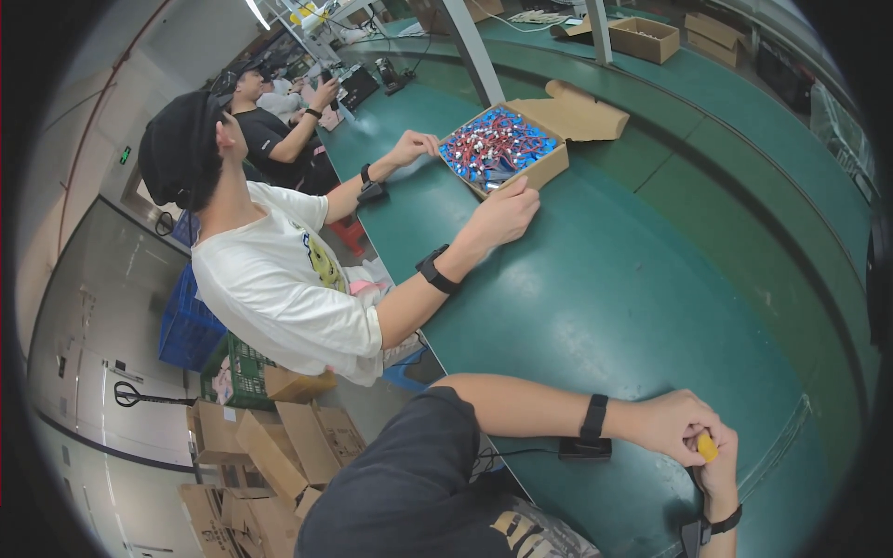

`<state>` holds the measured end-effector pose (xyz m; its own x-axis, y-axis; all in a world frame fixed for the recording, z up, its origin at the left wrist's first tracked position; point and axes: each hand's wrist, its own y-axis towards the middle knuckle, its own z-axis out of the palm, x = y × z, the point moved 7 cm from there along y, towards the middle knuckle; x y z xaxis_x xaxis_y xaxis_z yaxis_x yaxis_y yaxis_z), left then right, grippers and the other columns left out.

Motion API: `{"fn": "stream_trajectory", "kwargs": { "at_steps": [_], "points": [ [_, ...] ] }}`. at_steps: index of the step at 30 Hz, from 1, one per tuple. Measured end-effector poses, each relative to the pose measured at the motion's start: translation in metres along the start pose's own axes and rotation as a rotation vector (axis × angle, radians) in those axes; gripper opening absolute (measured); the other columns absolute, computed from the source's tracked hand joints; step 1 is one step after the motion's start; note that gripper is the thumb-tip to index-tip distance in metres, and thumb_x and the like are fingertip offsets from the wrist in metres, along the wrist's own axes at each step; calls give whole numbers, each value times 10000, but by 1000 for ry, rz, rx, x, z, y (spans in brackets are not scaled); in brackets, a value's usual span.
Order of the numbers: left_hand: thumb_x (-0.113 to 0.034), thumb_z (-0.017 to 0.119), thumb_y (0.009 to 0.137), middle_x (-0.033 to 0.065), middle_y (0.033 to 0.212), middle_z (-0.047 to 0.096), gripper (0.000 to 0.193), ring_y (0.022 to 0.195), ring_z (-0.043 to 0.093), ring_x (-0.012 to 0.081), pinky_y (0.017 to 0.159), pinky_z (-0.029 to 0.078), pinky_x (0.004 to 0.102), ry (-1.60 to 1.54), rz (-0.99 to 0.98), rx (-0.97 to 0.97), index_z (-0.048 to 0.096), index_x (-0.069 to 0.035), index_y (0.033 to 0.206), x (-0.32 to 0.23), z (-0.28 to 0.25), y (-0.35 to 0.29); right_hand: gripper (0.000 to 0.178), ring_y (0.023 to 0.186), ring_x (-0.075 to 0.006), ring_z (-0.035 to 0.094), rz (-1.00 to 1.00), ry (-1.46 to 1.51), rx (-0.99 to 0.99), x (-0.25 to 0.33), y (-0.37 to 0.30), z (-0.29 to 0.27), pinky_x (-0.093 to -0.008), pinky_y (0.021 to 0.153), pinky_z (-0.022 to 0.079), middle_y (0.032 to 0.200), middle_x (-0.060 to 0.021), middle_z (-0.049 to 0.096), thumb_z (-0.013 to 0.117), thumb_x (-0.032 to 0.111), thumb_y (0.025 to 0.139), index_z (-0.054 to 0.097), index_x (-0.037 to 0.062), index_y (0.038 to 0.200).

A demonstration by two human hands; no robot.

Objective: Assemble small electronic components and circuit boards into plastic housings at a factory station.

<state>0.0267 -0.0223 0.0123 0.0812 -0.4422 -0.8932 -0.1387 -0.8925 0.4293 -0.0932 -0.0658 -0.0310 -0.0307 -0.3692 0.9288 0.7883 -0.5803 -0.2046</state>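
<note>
A long green table (605, 298) crosses the room. Beside it, a co-worker in a white shirt (279, 279) holds an open cardboard box (547, 174) of blue, red-wired parts (502, 139). Nearer, over the table, the person's left hand (672, 423) pinches a small yellow piece (707, 447); the right hand (722, 465) meets it, its grip partly hidden, so I cannot tell.

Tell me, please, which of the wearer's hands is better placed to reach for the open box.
Probably the left hand: it lies nearer the open box than the right hand, though both meet at a yellow object.
</note>
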Motion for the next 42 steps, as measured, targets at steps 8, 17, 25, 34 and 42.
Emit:
{"fn": "stream_trajectory", "kwargs": {
  "at_steps": [8,17,25,34,42],
  "points": [
    [-154,852,694,42,812,571,269,742,574,250,625,450,351,194,118,-86,729,-113,930,-14,-5,-2,233,665,-82,564,-14,-46,-8,7,2,5,-244,603,457,745,-6,638,793,180,933,669,-3,857],
    [-127,865,652,34,838,491,255,809,512,245,658,436,354,211,156,-100,745,-119,877,-24,-4,-2,104,715,-53,578,28,-146,-46,10,-3,4,-230,622,457,791,11,674,750,74,917,687,17,859],
    [-125,880,636,32,871,485,299,830,507,244,665,434,348,199,180,-108,746,-124,903,-24,-2,-2,59,722,-48,582,58,-169,-73,10,-4,3,-229,629,461,806,13,683,729,44,908,697,17,867],
    [-115,864,654,42,898,487,283,838,514,242,686,437,341,179,213,-78,753,-124,914,-24,1,-2,54,746,-51,591,16,-305,-39,14,-5,4,-229,642,466,814,10,687,712,43,911,708,14,866],
    [-82,838,675,51,899,509,276,836,529,243,679,445,341,96,178,-104,720,-112,923,-21,-2,-1,163,747,-59,596,52,-156,-37,11,-5,3,-231,650,470,821,12,685,776,142,927,703,15,856]
  ]
}}
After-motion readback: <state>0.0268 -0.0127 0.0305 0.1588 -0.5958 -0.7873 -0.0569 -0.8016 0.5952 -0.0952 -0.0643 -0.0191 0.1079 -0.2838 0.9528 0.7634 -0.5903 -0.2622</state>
